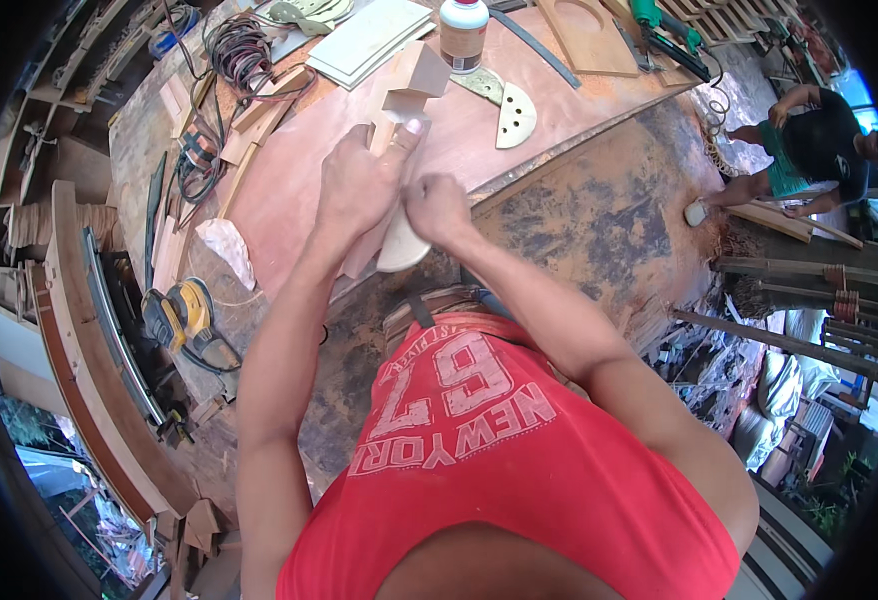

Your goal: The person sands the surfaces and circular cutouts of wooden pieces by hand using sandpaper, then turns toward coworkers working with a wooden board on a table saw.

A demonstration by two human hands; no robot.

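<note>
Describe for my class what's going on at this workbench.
A person's left hand grips a piece of wood at the workbench. The right hand, beside it, is closed, apparently on a pale round-edged piece. A bottle stands beyond the hands; another person is off to the right.

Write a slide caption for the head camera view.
Left hand gripping a wooden piece, right hand holding a pale round-edged sheet, at the edge of a cluttered workbench.

The wooden block looks smooth and matt, the plastic bottle glossy.
</note>
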